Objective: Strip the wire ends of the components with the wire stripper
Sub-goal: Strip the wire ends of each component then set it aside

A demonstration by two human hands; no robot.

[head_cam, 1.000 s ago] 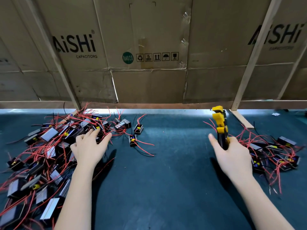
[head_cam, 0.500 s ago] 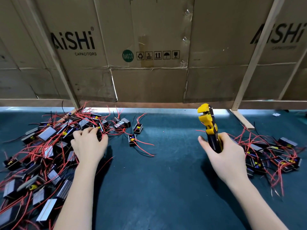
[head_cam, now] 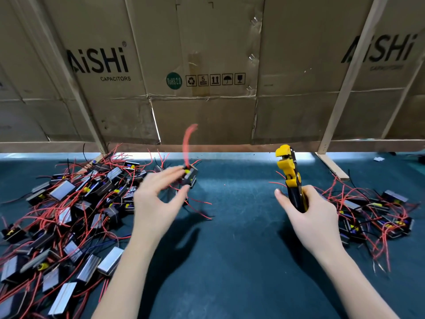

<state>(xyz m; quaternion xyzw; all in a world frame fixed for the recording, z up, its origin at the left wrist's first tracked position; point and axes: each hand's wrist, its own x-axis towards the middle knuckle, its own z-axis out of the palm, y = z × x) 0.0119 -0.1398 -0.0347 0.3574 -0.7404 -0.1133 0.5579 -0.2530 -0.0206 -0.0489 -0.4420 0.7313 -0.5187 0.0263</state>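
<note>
Left hand fingers (head_cam: pixel 177 171): pinched with the thumb on one component (head_cam: pixel 190 177), which is held raised above the desk; blurred by motion.
Left hand (head_cam: pixel 156 203): seen left of centre, forearm entering from the near edge.
Held component: a small dark block with a yellow part at the top; one red wire (head_cam: pixel 187 146) is seen rising from it, curved and smeared against the cardboard behind.
Right hand fingers (head_cam: pixel 281 199): the handles of the wire stripper (head_cam: pixel 290 173) are grasped; the thumb is extended on the left side of the tool.
Right hand (head_cam: pixel 315 217): seen right of centre, forearm entering from the near right.
Wire stripper: yellow and black, held roughly upright with its yellow head pointing to the far side; whether the head is closed cannot be told.
Left pile (head_cam: pixel 69 210): many components with red and black wires are heaped on the left of the desk, just beside the left hand.
Right pile (head_cam: pixel 377 215): a smaller heap of components is found on the right, partly behind the right hand.
Desk (head_cam: pixel 230 261): covered in a dark green mat; shadows of both arms are cast on it.
Cardboard wall (head_cam: pixel 207 65): flattened boxes printed "AiSHi CAPACITORS" are set behind wooden battens (head_cam: pixel 345 88) along the far edge.
</note>
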